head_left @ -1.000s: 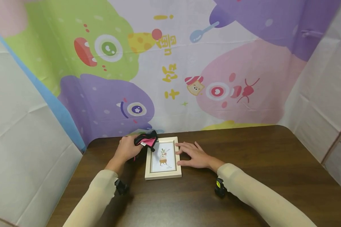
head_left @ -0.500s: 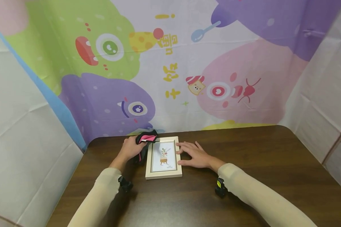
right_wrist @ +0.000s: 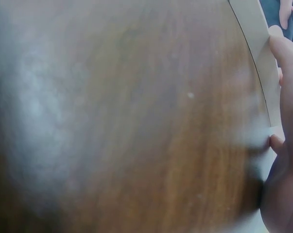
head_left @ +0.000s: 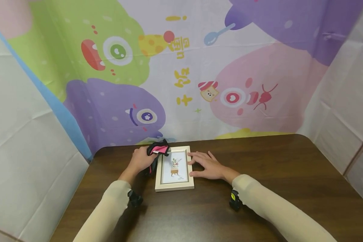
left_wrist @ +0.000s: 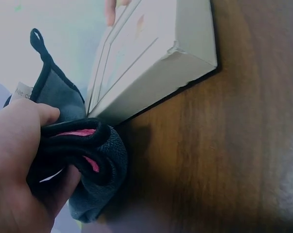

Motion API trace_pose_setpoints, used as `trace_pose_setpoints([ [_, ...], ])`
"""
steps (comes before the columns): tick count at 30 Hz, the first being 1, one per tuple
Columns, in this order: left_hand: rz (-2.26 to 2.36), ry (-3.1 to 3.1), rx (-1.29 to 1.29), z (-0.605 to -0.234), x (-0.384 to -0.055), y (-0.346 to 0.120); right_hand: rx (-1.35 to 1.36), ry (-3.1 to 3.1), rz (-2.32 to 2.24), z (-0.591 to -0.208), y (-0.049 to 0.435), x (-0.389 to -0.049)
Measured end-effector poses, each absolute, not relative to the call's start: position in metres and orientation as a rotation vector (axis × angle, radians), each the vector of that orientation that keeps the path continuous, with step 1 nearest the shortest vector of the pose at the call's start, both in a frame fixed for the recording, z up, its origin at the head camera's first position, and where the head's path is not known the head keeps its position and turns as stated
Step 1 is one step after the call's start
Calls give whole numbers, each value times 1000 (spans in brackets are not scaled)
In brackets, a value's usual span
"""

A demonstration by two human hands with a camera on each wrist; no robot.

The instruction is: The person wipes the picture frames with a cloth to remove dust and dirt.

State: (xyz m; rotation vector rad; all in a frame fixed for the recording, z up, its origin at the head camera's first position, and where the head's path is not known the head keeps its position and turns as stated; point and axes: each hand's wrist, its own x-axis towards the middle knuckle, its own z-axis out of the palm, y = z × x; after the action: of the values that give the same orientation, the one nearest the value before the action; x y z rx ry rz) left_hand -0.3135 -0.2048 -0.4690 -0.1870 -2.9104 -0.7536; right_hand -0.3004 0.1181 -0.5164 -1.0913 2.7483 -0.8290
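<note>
A cream picture frame (head_left: pixel 174 186) with a potted-plant print lies face up on the table. My left hand (head_left: pixel 139 159) grips a bunched cleaning cloth (head_left: pixel 159 148) at the frame's upper left corner. Dark grey with black edging, the cloth shows pink inside its folds. In the left wrist view, its hanging loop (left_wrist: pixel 37 41) and a white label stick out above the thumb, and the folds sit against the frame's side. My right hand (head_left: pixel 208 166) has its fingers spread, fingertips and thumb touching the frame's right edge.
The brown wooden table (head_left: pixel 260 188) extends around the frame. Behind it hangs a cartoon-printed curtain (head_left: pixel 187 124), close to the table's back edge. Pale sheets (head_left: pixel 24 151) hang at both sides.
My left hand has shifted slightly right with the cloth, whose pink fold has drawn up from the picture toward the frame's top left corner. My right hand stays at the frame's right edge.
</note>
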Motion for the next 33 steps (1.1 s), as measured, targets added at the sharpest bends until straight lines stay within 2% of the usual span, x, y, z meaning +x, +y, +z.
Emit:
trace_pose_setpoints([
  [14,-754,-2911,-219,-469,-295,-206,-1100,2757,-807,-515,118,-299],
  [33,-747,-2906,-219,-469,-251,-201,-1078,2766,-789,-518,118,-300],
])
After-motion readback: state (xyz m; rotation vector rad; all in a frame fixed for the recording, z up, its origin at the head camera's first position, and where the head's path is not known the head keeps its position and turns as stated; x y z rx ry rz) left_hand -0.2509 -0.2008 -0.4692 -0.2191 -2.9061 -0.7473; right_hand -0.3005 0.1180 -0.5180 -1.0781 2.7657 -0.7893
